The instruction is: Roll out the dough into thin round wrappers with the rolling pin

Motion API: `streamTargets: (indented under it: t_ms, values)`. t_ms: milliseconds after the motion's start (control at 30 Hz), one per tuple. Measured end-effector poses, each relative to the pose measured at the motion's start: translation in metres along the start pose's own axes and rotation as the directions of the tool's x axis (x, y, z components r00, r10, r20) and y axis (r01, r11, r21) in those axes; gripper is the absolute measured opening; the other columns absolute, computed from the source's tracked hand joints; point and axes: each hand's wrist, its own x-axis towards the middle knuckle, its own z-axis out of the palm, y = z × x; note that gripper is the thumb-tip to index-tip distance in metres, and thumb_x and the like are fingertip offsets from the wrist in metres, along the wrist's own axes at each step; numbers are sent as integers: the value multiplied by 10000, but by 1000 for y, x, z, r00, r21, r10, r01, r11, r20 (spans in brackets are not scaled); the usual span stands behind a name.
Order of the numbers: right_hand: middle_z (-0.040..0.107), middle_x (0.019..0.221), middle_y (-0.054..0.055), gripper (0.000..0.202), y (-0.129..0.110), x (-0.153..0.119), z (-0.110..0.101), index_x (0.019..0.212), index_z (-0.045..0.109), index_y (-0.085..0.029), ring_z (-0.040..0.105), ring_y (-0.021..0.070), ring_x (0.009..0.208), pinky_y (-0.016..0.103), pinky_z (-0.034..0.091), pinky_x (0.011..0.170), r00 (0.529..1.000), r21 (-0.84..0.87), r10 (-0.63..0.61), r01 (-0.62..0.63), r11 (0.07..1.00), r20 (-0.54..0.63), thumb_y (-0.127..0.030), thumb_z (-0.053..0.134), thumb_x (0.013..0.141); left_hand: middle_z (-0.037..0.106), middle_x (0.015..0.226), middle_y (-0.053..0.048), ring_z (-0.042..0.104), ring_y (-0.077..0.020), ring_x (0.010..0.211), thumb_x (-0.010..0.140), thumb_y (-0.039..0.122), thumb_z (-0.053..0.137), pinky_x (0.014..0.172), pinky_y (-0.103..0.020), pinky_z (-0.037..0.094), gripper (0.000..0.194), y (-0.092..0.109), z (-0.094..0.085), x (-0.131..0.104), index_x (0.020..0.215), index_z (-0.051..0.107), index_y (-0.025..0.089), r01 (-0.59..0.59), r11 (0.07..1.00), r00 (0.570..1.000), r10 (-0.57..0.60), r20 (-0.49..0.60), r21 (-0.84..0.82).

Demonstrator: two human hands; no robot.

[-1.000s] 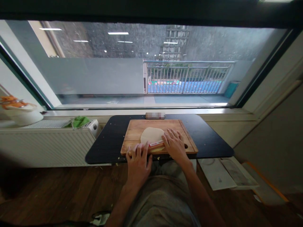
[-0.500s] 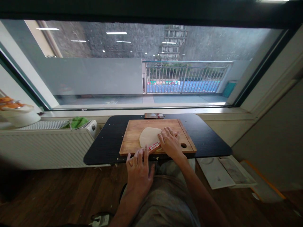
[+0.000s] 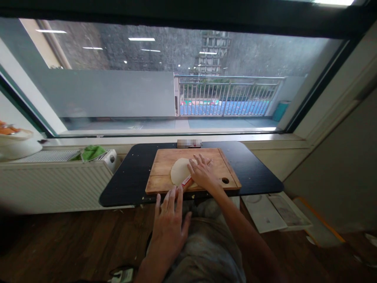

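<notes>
A round sheet of pale dough (image 3: 178,171) lies flat on a wooden cutting board (image 3: 161,161). Across its right and near side slants a rolling pin (image 3: 186,182) with a red and white label. My right hand (image 3: 202,172) rests on the pin's far part, palm down with the fingers spread, covering some of the dough. At the pin's near end, by the board's front edge, is my left hand (image 3: 171,212), its fingers stretched out; its fingertips seem to touch the pin.
The board sits on a black table (image 3: 253,169) with crumbs on it. A phone-like object (image 3: 189,144) stands at the table's back edge, below the window. To the left, a green cloth (image 3: 92,152) lies on a white radiator (image 3: 67,177).
My right hand has moved slightly left over the dough along with the pin. The left hand stays at the near end, and the whole view has shifted a little.
</notes>
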Motion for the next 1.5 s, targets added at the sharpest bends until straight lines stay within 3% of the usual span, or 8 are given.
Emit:
streamTargets:
  t_ms: [233, 400, 600, 700, 867, 1200, 1300, 1500]
  values:
    - [76, 1850, 177, 669, -15, 33, 10, 1748, 302, -151, -7, 340, 1722, 739, 91, 1328, 989, 82, -103, 95, 992, 109, -315, 423, 1112, 352, 1784, -196, 411, -345, 1618, 1064, 386, 530, 1248, -527, 462, 907, 21, -18, -8, 1781, 41, 124, -37, 985, 991, 58, 121, -169]
    - [102, 1822, 267, 689, -27, 44, 13, 1727, 245, -6, 63, 358, 1715, 668, 188, 1347, 950, 134, -246, 223, 966, 195, -267, 369, 1102, 381, 1767, -207, 314, -355, 1669, 1007, 334, 596, 1292, -553, 419, 839, 38, -4, -15, 1733, 258, 85, -111, 969, 970, 154, 187, -221]
    - [236, 1785, 297, 658, -35, 44, 15, 1697, 296, 8, 224, 395, 1684, 697, 241, 1326, 915, -12, -380, 385, 923, 136, -251, 342, 1094, 568, 1644, -150, 479, -342, 1575, 974, 262, 638, 1250, -573, 489, 565, 51, 4, -15, 1535, 609, 206, -109, 917, 971, 181, 157, -384]
    - [286, 1779, 274, 644, -39, 41, 15, 1701, 309, -31, 255, 387, 1677, 720, 263, 1311, 907, -49, -408, 415, 909, 105, -264, 354, 1103, 719, 1425, -125, 647, -304, 1386, 1015, 235, 590, 1160, -527, 574, 300, 41, 0, -3, 1254, 770, 243, 1, 871, 990, 67, 120, -491]
    - [347, 1775, 218, 578, -44, 34, 13, 1665, 399, -90, 304, 357, 1663, 684, 281, 1320, 862, -56, -503, 506, 860, 69, -277, 416, 1119, 781, 1100, -98, 734, -247, 1057, 1059, 247, 513, 960, -422, 635, 265, 6, -3, 17, 1083, 776, 226, 124, 822, 977, -199, -77, -556]
    - [568, 1648, 163, 476, -37, 41, 20, 1573, 572, -161, 483, 258, 1568, 482, 380, 1293, 660, -5, -746, 749, 662, 83, -266, 496, 1115, 738, 1300, -142, 657, -289, 1275, 1081, 330, 491, 1151, -498, 537, 333, -47, 10, 70, 1290, 700, 176, 226, 861, 871, -388, -301, -456]
    - [649, 1568, 131, 380, -35, 44, 20, 1422, 701, -187, 541, 225, 1505, 443, 369, 1294, 684, 1, -729, 729, 685, 23, -243, 457, 1136, 709, 1409, -172, 613, -303, 1400, 1103, 312, 404, 1232, -520, 483, 408, -60, 27, 88, 1330, 700, 148, 238, 890, 907, -346, -239, -388]
    - [751, 1330, 146, 302, -22, 39, 11, 1209, 777, -163, 620, 243, 1340, 414, 422, 1223, 841, -66, -539, 536, 842, -44, -257, 498, 1137, 779, 1317, -165, 677, -310, 1330, 1104, 274, 371, 1223, -525, 482, 429, -74, 41, 100, 1245, 753, 141, 139, 974, 985, -154, -74, -178]
